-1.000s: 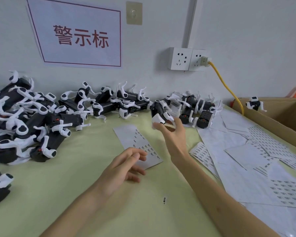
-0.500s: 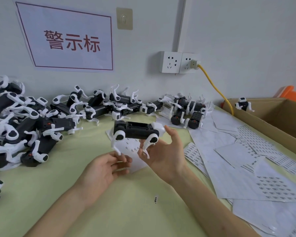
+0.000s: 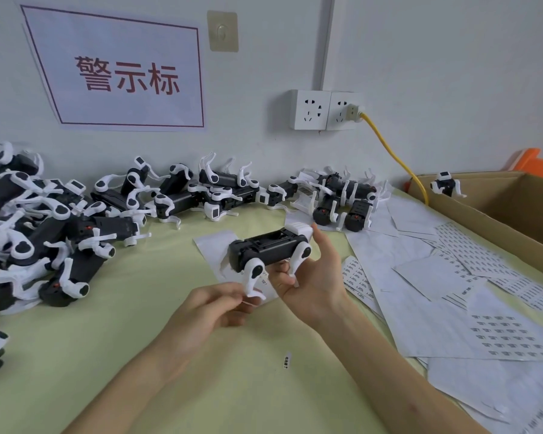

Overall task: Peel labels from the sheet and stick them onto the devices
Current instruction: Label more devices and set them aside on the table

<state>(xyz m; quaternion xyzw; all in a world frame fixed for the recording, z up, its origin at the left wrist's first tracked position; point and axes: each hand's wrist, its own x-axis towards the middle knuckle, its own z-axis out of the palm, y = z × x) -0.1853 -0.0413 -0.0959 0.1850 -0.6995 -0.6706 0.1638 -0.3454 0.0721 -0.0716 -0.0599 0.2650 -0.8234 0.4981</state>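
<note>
At right, cardboard box [image 3: 514, 195], device [image 3: 445, 186] at corner, right hand [image 3: 314, 286] holding black robot [image 3: 264, 249]

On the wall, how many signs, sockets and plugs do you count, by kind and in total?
Sign: 1
Sockets: 2
Plug: 1
Total: 4

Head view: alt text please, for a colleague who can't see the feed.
The right hand holds a black-and-white robot-dog device above the green table, while the left hand pinches its fingertips together by one white foot; any label there is too small to see. More devices are heaped at left, label sheets spread at right.
</note>
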